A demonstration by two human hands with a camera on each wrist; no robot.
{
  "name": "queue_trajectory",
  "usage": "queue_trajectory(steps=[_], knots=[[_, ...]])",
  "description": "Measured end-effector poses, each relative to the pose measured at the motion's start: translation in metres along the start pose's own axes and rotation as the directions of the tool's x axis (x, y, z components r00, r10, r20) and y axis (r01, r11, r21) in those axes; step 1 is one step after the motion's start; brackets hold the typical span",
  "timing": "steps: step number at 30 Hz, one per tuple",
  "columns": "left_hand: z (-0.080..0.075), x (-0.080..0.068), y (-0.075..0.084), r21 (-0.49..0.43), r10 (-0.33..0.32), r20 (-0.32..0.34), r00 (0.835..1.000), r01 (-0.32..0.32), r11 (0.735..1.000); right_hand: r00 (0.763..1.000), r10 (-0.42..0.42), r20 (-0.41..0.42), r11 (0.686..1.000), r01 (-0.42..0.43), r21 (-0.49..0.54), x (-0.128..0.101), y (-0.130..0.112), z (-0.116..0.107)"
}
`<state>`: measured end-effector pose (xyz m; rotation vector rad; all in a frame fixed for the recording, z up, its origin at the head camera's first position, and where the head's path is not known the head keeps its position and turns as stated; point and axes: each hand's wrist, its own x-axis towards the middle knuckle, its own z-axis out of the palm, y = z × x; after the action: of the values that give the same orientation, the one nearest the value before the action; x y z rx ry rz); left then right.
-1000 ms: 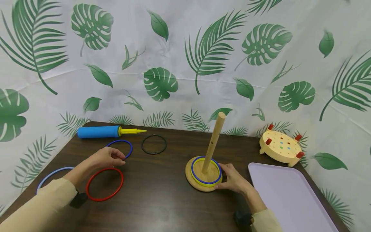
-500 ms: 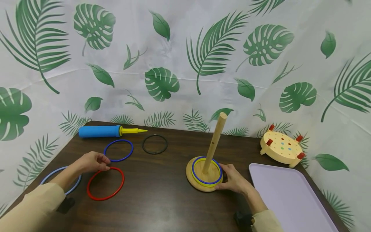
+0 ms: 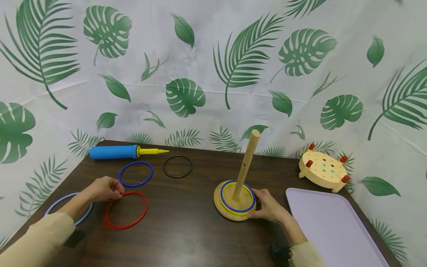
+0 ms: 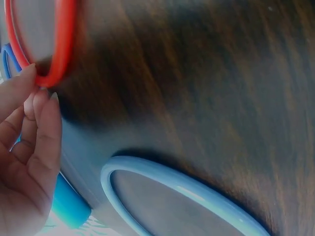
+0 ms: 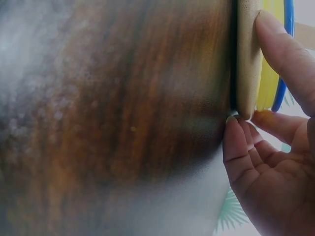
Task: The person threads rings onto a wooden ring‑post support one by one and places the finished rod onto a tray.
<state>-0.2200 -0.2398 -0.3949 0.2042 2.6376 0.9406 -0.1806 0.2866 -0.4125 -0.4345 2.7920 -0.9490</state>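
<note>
As we look across from the near side, a broad open stretch of dark table gives room for moving between the two hands. On the right we see one lavender tray, its long side running just inside the table's right edge. Our left hand, with its forearm over the light blue ring, pinches the red ring between thumb and fingertips (we cannot tell whether the whole ring is off the wood). Our right hand, thumb and fingers bowed apart, grips the right rim of the one wooden stand. Around its peg we find one dark blue ring above a yellow layer, whose ring count we cannot tell.

Farther back lie a loose blue ring and a black ring, near each other but apart; we count four rings off the peg. At the far right corner sits one cream piece with four red pegs. One blue pump lies along the far edge, before a leaf-printed cloth.
</note>
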Motion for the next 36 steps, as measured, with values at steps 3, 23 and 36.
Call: queue_trajectory(steps=[3,23,36], knots=[[0.0,0.0,0.0,-0.01,-0.019,0.019,1.0,0.019,1.0,1.0,-0.006,-0.006,1.0,0.006,-0.01,0.001,-0.001,0.0],[0.0,0.012,0.08,-0.328,0.175,0.082,0.981,-0.14,0.934,1.0,-0.025,-0.005,1.0,0.025,0.0,0.0,-0.003,0.0],[0.009,0.016,0.193,-0.591,0.303,-0.017,0.953,-0.254,0.765,1.0,0.004,-0.012,1.0,-0.004,0.02,-0.001,0.0,0.001]])
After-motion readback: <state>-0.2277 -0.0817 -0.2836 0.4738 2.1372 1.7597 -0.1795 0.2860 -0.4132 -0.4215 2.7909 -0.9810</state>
